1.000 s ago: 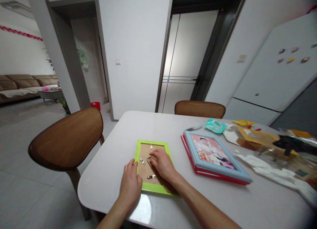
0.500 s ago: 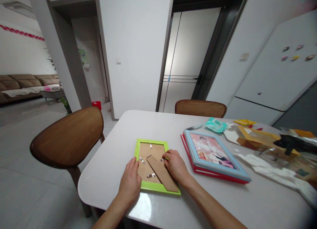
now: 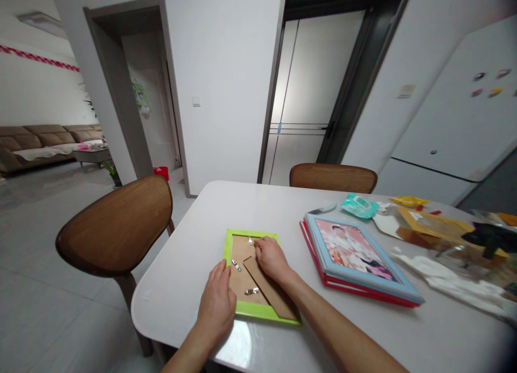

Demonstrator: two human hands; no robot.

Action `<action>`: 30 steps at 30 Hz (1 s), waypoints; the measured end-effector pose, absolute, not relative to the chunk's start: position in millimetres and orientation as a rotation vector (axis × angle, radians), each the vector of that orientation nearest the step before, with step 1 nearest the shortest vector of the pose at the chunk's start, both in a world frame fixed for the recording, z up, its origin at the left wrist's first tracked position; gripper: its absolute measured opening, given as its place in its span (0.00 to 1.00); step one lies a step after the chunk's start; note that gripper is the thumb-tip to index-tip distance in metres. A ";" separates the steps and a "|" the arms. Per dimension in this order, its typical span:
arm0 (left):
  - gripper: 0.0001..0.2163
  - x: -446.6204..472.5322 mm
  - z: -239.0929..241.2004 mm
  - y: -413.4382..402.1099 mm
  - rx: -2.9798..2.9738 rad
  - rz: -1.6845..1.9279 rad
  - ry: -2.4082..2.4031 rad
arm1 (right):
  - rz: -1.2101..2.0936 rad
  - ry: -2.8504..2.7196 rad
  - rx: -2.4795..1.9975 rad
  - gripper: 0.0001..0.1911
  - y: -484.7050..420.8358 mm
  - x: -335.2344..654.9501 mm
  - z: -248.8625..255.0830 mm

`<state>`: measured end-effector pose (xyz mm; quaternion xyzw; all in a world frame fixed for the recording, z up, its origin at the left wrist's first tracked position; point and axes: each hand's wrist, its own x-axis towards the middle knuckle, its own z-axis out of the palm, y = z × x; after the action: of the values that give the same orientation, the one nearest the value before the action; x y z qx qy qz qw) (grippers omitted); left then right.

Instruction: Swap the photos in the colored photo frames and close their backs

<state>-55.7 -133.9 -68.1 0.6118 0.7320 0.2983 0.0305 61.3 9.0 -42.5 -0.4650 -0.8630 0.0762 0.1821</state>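
Left grip (image 3: 218, 300) against green frame (image 3: 258, 311); right grip (image 3: 272, 260) at top clip (image 3: 250, 240)

The right hand (image 3: 271, 256) is now over the upper right of the green frame (image 3: 254, 310), its fingertips at or just beside the frame's top clip (image 3: 250, 241); half a second ago it is lower, at the clip on the frame's right side. That side clip, partly showing then, is now hidden under the hand. The stand leg (image 3: 275, 295), mostly covered a second ago, now shows along most of its length across the frame's lower right. The view turns slightly, shifting the frame rightward in sight.
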 end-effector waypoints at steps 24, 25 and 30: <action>0.23 -52.8 -64.1 -135.4 1.849 0.952 2.232 | 0.242 -2.409 -1.276 0.15 -22.6 66.8 -29.9; 0.23 -52.6 -63.7 -135.5 1.839 0.963 2.228 | 0.252 -2.426 -1.254 0.14 -30.0 73.6 -28.6; 0.22 -53.3 -63.7 -135.8 1.800 1.028 2.169 | 0.298 -2.489 -1.206 0.17 -54.5 93.8 -31.3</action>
<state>-53.3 -135.8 -63.7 0.5985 0.7211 0.3417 0.0707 93.8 -54.5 -31.3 -0.4265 -0.8803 0.1053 0.1788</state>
